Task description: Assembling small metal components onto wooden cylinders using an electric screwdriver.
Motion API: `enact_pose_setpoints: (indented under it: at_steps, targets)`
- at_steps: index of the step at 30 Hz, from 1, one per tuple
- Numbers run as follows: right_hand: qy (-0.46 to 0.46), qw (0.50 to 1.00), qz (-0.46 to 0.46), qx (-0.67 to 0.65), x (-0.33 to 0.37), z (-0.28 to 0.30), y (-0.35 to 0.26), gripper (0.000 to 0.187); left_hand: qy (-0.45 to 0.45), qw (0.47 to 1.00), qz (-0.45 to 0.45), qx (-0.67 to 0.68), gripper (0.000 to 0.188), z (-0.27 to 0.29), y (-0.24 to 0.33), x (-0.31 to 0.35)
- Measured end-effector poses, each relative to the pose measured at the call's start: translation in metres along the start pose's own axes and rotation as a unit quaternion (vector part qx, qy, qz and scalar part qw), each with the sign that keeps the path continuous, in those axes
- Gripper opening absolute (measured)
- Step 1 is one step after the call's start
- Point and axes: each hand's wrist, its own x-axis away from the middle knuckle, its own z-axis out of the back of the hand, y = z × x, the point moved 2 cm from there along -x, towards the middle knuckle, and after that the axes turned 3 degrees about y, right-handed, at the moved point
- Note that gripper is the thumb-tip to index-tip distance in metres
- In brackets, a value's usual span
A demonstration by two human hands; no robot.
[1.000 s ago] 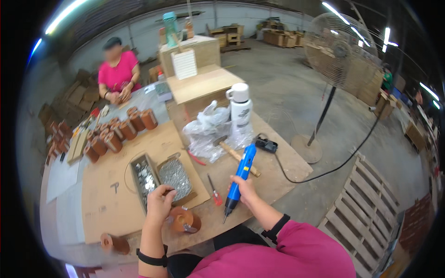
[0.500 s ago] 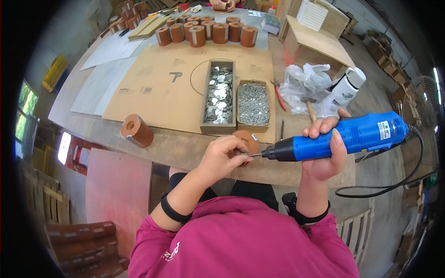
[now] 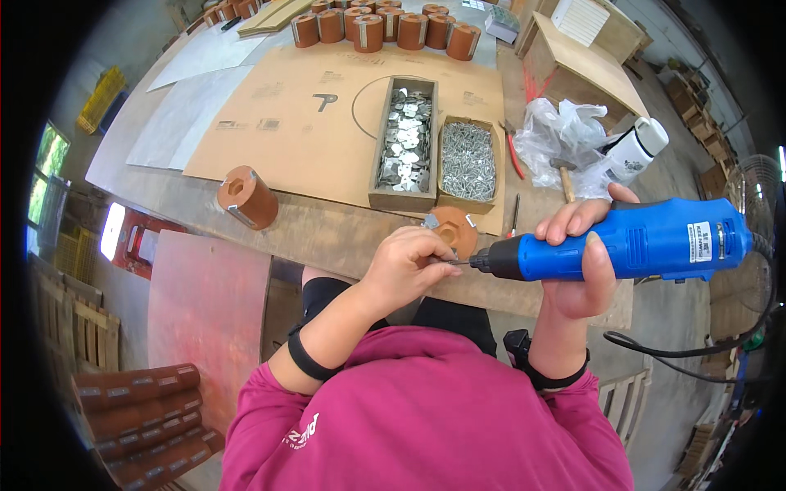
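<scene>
My right hand is wrapped around a blue electric screwdriver, held level with its black nose toward the left. At the tip of its thin bit, the fingers of my left hand are pinched together. Whatever small piece they hold is hidden. Just beyond my fingers, at the table's near edge, stands a reddish-brown cylinder with a hole in its top and small metal plates at its rim. Behind it are a wooden box of flat metal plates and a cardboard box of screws.
Another brown cylinder stands to the left, with several more at the far side. On the right lie red-handled pliers, a hammer, a plastic bag and a white bottle. The screwdriver's black cord hangs at right.
The view has shifted, so the table's things appear higher and farther right. More of the near cylinder shows beyond my left hand. Both hands keep their grips, with the bit still at my left fingertips.
</scene>
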Motion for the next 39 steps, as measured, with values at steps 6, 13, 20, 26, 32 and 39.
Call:
enact_pose_setpoints:
  at_steps: [6,13,20,26,32,39]
  targets:
    - [-0.038,0.999,0.006,0.034,0.002,-0.01,0.001,0.06,0.023,0.999,-0.031,-0.016,0.017,-0.008,-0.007,0.004]
    - [-0.013,1.0,-0.003,0.001,-0.005,-0.014,-0.002,0.059,0.031,0.994,0.052,0.09,0.016,-0.007,-0.008,0.004]
    - [-0.019,0.997,-0.004,0.069,-0.007,-0.017,0.001,0.057,-0.016,0.998,-0.058,-0.019,0.017,-0.004,-0.003,-0.007]
    - [0.005,0.988,-0.022,0.154,-0.007,-0.017,0.014,0.052,0.01,0.99,-0.087,-0.114,0.027,-0.008,0.004,-0.001]
    - [-0.036,0.962,0.004,0.271,-0.008,-0.015,0.023,0.051,-0.019,0.99,-0.048,-0.135,0.034,-0.011,-0.002,0.006]
    - [-0.038,0.966,0.001,0.256,-0.007,-0.015,0.03,0.05,-0.021,0.99,-0.029,-0.133,0.032,-0.01,-0.005,0.009]
